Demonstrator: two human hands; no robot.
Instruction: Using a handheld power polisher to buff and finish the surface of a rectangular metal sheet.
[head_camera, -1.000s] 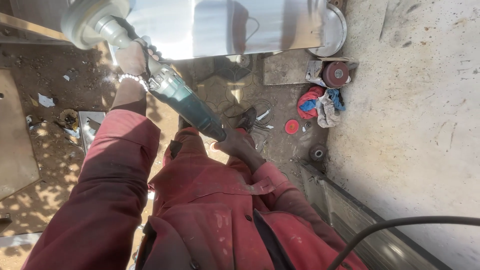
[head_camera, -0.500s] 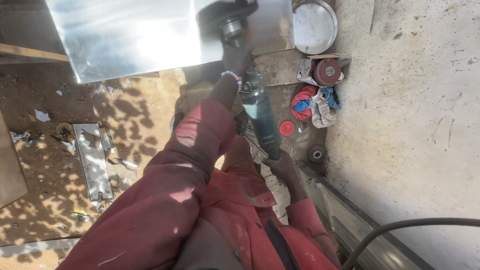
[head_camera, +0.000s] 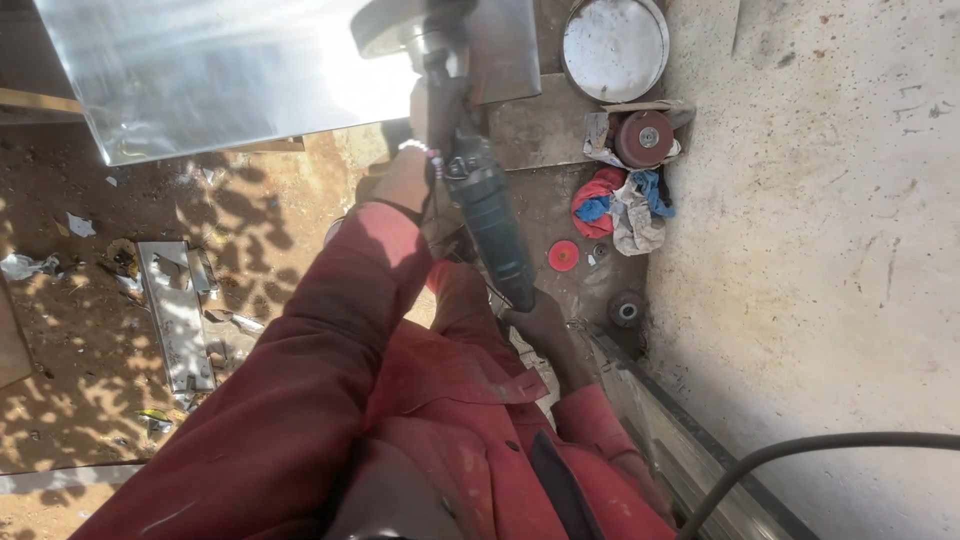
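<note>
Gleaming metal sheet (head_camera: 230, 70); apparently dirt floor (head_camera: 90, 330)

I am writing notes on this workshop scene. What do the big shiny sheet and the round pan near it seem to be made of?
The large flat shiny sheet looks like bare polished metal, perhaps stainless steel or aluminium: it mirrors the sunlight with strong glare. The round grey shallow pan seems to be duller metal: matt, evenly grey, with a thin raised rim.
</note>
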